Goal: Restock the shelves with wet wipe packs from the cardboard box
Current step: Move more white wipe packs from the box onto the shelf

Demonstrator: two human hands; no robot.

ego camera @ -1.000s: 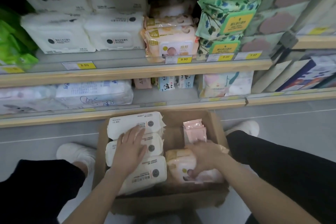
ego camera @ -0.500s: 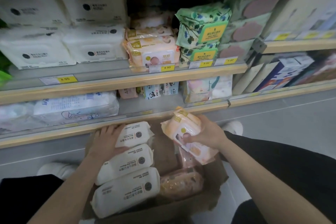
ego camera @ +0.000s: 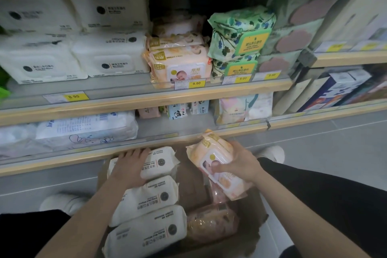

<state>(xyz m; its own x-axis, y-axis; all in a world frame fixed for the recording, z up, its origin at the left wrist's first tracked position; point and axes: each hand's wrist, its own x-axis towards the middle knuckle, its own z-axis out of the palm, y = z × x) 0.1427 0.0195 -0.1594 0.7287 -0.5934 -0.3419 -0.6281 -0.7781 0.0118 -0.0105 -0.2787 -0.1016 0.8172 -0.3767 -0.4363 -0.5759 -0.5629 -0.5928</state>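
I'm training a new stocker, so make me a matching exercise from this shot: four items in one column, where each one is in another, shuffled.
Items
1. orange baby wipes pack
2. top white wipes pack
3. green leaf-print pack
4. panda pack

Places
A. lower shelf, at the back
B. in the right hand, above the cardboard box
C. upper shelf, atop another green pack
D. under the left hand, in the box

Pairs: 1-B, 2-D, 3-C, 4-A

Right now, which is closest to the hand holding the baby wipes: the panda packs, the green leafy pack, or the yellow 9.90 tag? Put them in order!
From the right hand:
1. Panda packs, lower shelf, just above.
2. Yellow 9.90 tag, middle shelf edge.
3. Green leafy pack, highest, on the stack.
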